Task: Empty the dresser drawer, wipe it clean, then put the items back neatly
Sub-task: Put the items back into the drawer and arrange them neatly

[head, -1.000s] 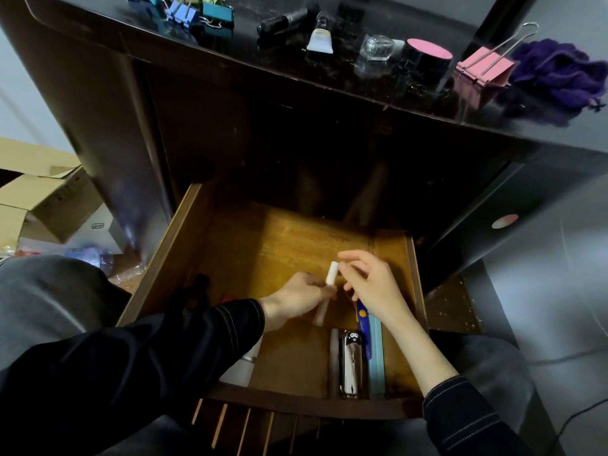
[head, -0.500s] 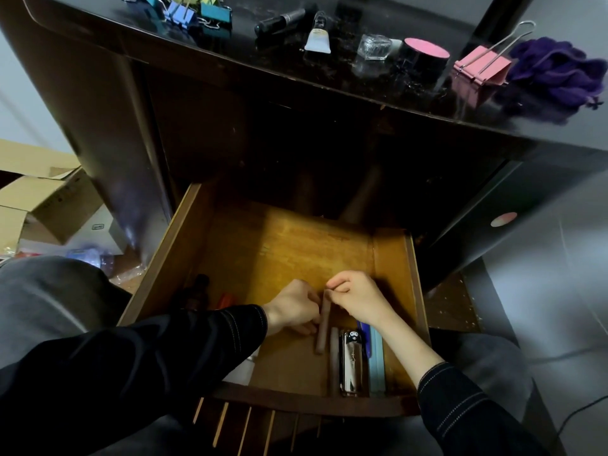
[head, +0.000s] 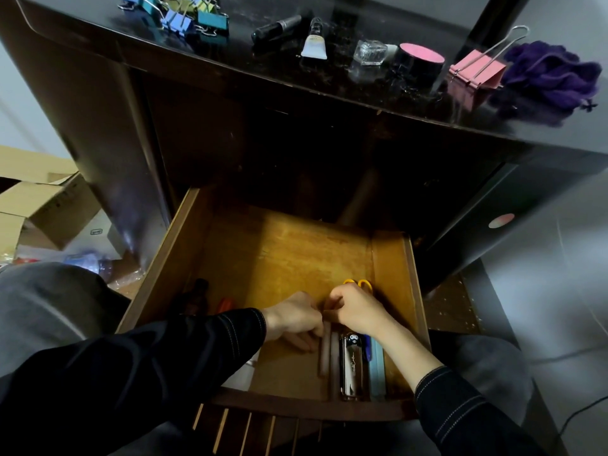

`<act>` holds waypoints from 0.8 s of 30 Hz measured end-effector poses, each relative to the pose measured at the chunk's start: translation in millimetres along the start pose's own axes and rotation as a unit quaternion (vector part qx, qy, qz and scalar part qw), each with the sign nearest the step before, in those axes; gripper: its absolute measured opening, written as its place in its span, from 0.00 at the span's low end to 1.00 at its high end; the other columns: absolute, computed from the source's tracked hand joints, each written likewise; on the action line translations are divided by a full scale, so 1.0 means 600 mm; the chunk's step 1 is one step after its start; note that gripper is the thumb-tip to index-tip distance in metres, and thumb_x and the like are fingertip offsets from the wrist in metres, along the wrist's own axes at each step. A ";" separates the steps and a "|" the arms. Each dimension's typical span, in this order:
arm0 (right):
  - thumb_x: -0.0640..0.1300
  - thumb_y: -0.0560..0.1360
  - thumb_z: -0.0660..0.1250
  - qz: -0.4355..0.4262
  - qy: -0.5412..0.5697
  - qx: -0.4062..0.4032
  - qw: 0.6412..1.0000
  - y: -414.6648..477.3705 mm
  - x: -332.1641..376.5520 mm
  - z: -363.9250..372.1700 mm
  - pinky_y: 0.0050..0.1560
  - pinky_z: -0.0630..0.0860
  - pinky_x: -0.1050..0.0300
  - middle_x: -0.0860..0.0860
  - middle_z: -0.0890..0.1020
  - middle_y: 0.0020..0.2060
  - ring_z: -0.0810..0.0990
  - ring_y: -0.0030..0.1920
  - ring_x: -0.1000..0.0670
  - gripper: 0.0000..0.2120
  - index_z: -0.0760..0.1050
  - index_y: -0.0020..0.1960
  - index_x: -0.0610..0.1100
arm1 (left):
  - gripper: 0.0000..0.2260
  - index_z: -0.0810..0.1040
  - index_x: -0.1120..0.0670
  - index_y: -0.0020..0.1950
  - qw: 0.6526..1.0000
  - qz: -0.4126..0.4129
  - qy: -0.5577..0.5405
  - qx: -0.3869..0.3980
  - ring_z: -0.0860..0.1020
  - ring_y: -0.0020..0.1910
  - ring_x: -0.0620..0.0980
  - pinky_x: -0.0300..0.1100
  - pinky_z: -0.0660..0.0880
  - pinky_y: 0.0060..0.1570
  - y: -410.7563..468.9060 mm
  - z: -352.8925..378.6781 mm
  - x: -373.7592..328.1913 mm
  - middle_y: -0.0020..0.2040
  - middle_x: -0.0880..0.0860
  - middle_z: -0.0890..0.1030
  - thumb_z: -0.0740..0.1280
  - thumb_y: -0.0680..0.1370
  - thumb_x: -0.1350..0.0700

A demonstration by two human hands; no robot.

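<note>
The wooden drawer (head: 269, 245) stands pulled out below the dark dresser. My left hand (head: 294, 319) and my right hand (head: 357, 309) meet at the top end of a slim pinkish tube (head: 324, 353) that lies flat on the drawer floor; both pinch it. To its right lie a second tube, a shiny black case (head: 352, 366), a blue pen and a pale blue strip in a row. Yellow scissor handles (head: 358, 283) peek out behind my right hand. A dark bottle (head: 194, 297) and an orange item (head: 225, 304) sit at the left, partly hidden by my sleeve.
On the dresser top (head: 329, 74) lie coloured binder clips (head: 184, 14), a black tube (head: 276, 28), a small white tube (head: 315, 41), a glass jar (head: 370, 52), a pink-lidded pot (head: 419, 59), a pink clip (head: 477, 72) and a purple cloth (head: 552, 74). Cardboard boxes (head: 36, 205) lie at the left.
A second ago both hands held the tube raised and tilted. They have lowered it flat onto the drawer floor beside the row of items, and my hands have come toward the front.
</note>
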State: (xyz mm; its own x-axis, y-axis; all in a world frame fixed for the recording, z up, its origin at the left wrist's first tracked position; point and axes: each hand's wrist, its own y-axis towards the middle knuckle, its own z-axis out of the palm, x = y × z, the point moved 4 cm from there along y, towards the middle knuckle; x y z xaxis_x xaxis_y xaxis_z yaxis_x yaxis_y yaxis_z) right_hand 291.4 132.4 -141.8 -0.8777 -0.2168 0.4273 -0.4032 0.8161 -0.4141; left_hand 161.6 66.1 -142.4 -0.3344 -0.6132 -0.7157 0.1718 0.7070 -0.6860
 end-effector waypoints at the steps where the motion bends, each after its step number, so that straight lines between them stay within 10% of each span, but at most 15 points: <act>1: 0.49 0.74 0.74 -0.004 -0.006 0.008 1.000 -0.001 0.000 -0.001 0.40 0.79 0.50 0.49 0.84 0.38 0.83 0.41 0.47 0.06 0.82 0.43 0.47 | 0.06 0.78 0.62 0.51 1.000 -0.004 -0.001 0.008 0.84 0.39 0.55 0.49 0.83 0.45 -0.002 0.001 0.000 0.44 0.63 0.82 0.65 0.76 0.67; 24: 0.42 0.72 0.75 -0.038 -0.020 0.115 0.992 -0.019 0.007 0.005 0.39 0.80 0.47 0.47 0.84 0.38 0.83 0.39 0.49 0.01 0.84 0.44 0.45 | 0.13 0.75 0.69 0.63 0.994 -0.060 0.023 0.084 0.81 0.57 0.64 0.54 0.78 0.60 -0.023 0.010 0.010 0.58 0.67 0.82 0.64 0.80 0.65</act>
State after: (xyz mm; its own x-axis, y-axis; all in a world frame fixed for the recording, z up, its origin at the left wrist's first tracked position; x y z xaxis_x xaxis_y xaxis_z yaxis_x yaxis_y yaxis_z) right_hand 291.6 120.6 -137.7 -0.8506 -0.2971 0.4338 -0.5123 0.6541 -0.5565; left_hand 162.8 50.6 -138.0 -0.4040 -0.6695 -0.6233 0.2783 0.5591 -0.7810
